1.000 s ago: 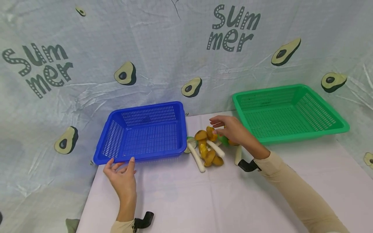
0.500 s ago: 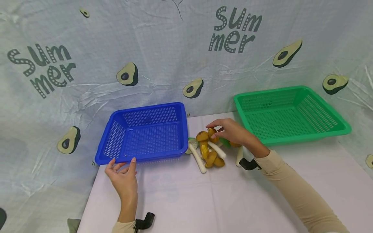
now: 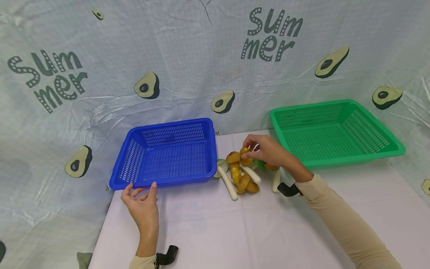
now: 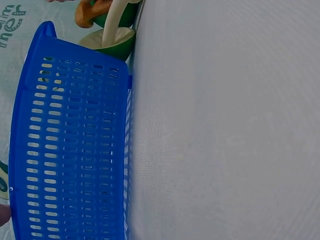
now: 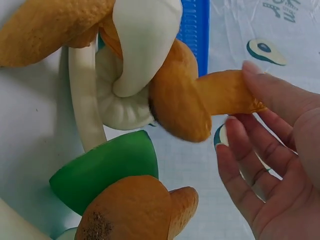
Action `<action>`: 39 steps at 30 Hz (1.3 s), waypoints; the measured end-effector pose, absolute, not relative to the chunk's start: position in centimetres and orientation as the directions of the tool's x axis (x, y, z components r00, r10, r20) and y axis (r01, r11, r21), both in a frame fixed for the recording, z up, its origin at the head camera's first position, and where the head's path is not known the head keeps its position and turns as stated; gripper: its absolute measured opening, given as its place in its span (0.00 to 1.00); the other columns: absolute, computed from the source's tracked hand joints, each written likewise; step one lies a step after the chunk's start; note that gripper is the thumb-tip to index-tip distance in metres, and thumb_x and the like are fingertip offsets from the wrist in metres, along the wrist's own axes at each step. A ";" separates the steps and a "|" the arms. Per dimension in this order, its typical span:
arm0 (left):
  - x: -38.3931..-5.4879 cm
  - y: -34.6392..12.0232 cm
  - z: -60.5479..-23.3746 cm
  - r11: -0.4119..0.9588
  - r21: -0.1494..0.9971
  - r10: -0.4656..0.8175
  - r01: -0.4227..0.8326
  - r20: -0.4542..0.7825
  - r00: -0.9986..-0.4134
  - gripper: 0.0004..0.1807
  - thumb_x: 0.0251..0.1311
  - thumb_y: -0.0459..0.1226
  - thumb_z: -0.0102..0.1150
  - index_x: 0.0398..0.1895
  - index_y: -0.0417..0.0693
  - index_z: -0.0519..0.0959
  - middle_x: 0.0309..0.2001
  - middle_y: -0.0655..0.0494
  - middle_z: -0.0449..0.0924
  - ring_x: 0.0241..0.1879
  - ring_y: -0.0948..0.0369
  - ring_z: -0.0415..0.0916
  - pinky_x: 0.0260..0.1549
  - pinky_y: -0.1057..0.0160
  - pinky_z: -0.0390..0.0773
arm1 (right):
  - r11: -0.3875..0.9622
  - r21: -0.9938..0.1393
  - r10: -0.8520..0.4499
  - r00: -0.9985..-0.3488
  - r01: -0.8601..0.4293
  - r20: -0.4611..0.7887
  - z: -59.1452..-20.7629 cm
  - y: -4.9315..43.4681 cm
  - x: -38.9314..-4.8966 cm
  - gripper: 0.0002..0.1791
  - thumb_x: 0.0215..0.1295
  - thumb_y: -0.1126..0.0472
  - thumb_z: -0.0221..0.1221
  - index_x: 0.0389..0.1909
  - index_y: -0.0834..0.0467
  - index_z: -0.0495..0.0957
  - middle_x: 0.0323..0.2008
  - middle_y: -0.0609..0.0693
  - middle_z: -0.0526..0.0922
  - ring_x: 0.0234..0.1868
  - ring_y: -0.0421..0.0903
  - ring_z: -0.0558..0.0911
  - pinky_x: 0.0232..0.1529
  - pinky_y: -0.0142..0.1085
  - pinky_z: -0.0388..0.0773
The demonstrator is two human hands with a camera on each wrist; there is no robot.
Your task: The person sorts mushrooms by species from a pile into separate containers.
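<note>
Head view: the left hand [image 3: 141,207] holds the near rim of the blue basket [image 3: 174,158]; one green basket [image 3: 326,140] stands apart. Between them on the tabletop [image 3: 201,228] lie at least four brown mushrooms [image 3: 235,174] and three white-stemmed mushrooms [image 3: 227,183], partly overlapped.

Left wrist view: one fingertip [image 4: 4,215] touches the rim.

Right wrist view: the right hand [image 5: 285,150] pinches the stem of one brown mushroom [image 5: 200,92], apparently picking it up; that calls for lifting clear.

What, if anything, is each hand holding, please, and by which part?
Right hand: brown mushroom, by its stem; left hand: on the blue basket's near rim, grip unclear.
</note>
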State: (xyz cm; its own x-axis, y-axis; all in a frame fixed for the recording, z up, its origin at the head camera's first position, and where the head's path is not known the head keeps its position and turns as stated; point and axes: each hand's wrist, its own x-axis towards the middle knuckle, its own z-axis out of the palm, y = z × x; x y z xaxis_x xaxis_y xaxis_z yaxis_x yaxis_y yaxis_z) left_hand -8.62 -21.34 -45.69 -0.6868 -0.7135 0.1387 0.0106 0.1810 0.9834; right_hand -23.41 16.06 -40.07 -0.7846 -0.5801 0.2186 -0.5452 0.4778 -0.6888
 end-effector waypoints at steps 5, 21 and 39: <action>-8.6 -21.3 -45.7 0.190 0.982 -0.715 0.013 0.147 -0.684 0.39 0.64 0.42 0.68 0.72 0.46 0.56 0.50 0.54 0.67 0.36 0.63 0.75 0.28 0.77 0.78 | 0.479 -0.703 -0.538 -0.809 -0.525 0.237 -39.9 16.0 -23.3 0.14 0.62 0.57 0.71 0.42 0.57 0.78 0.37 0.48 0.83 0.36 0.44 0.81 0.39 0.38 0.81; -8.5 -21.1 -45.5 0.198 0.980 -0.715 0.012 0.153 -0.682 0.39 0.65 0.42 0.68 0.72 0.46 0.57 0.51 0.51 0.67 0.36 0.64 0.74 0.29 0.78 0.77 | 0.478 -0.688 -0.563 -0.792 -0.546 0.237 -39.9 16.5 -23.3 0.13 0.61 0.68 0.62 0.47 0.60 0.84 0.38 0.49 0.80 0.36 0.44 0.76 0.39 0.34 0.79; -8.5 -20.9 -45.5 0.218 0.976 -0.714 -0.017 0.148 -0.684 0.39 0.66 0.43 0.66 0.73 0.46 0.56 0.51 0.53 0.68 0.38 0.63 0.72 0.30 0.78 0.76 | 0.295 -0.899 -0.608 -0.789 -0.325 0.086 -40.0 17.1 -22.7 0.15 0.75 0.68 0.50 0.58 0.67 0.77 0.56 0.62 0.78 0.49 0.61 0.82 0.51 0.49 0.81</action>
